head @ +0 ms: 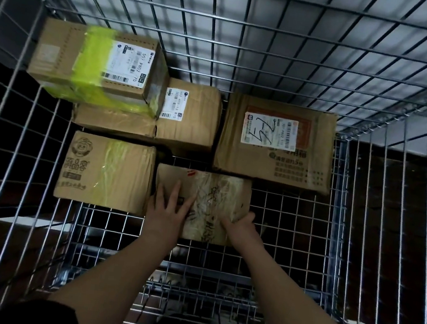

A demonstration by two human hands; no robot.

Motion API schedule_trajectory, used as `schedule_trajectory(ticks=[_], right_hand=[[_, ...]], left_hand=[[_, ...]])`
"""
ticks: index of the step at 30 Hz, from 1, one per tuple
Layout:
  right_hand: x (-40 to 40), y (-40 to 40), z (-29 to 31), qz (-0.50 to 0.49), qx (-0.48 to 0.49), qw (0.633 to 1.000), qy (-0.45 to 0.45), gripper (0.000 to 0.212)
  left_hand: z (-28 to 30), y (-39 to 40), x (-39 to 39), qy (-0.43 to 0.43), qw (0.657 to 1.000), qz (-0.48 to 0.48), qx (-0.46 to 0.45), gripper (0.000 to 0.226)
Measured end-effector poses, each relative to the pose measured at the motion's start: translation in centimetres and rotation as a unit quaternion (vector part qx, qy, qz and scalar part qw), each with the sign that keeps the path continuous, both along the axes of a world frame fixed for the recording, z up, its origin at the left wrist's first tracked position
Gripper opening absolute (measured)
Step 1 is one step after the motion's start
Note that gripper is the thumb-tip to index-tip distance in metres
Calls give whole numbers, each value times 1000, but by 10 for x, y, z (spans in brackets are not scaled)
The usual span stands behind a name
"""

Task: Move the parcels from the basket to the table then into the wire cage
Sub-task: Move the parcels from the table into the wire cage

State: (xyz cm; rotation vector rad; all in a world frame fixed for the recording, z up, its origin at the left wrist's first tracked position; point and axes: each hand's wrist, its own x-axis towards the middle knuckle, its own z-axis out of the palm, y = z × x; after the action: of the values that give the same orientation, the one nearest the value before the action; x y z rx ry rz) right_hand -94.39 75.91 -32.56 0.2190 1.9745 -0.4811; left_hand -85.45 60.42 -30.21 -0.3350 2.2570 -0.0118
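Two bare forearms reach from the near edge into the wire cage (pixel 359 233), whose mesh floor and walls fill the view. Both hands are on one small cardboard parcel (pixel 216 197) lying flat on the cage floor near the middle. The left hand (pixel 166 207) lies on the parcel's top near its left edge with fingers spread and straight, pressing rather than clasping. The right hand (pixel 240 223) grasps the parcel's near right corner, its thumb on the right side and its fingers on the taped top. Five parcels in all are in the cage. Just left of the held one sits a box with a printed cartoon logo (pixel 106 173). Farther back, a long flat box (pixel 185 115) lies at the left, with a box wrapped in yellow-green tape (pixel 95 66) stacked on it. At the far right lies a flat box with a scribbled label (pixel 276 142).
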Motion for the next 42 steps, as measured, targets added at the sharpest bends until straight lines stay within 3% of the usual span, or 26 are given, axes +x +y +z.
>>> schedule_trajectory(ticks=[4,8,10,16,20,26,35,42], right_hand=[[-10,9,32,83,21,996,-8,69],[-19,13,94,170,48,984,32,56],[-21,9,140,212,59,973,70,47],[-23,-26,296,325,51,916,228,25],[-14,-65,398,383,12,865,325,29],[8,-81,504,411,-31,803,431,33],[68,-88,602,429,-84,762,478,36],[140,-130,647,484,-128,710,495,35]], left_hand=[[26,-14,-9,-33,996,51,67,92],[85,-29,-19,-15,980,162,111,53],[131,-37,-19,-23,972,199,127,45],[285,-52,-16,56,972,204,100,41],[372,-57,-9,147,968,200,45,41],[481,-60,30,251,948,181,-71,46],[584,-52,140,295,909,272,-114,49],[623,-68,226,319,868,366,-106,43]])
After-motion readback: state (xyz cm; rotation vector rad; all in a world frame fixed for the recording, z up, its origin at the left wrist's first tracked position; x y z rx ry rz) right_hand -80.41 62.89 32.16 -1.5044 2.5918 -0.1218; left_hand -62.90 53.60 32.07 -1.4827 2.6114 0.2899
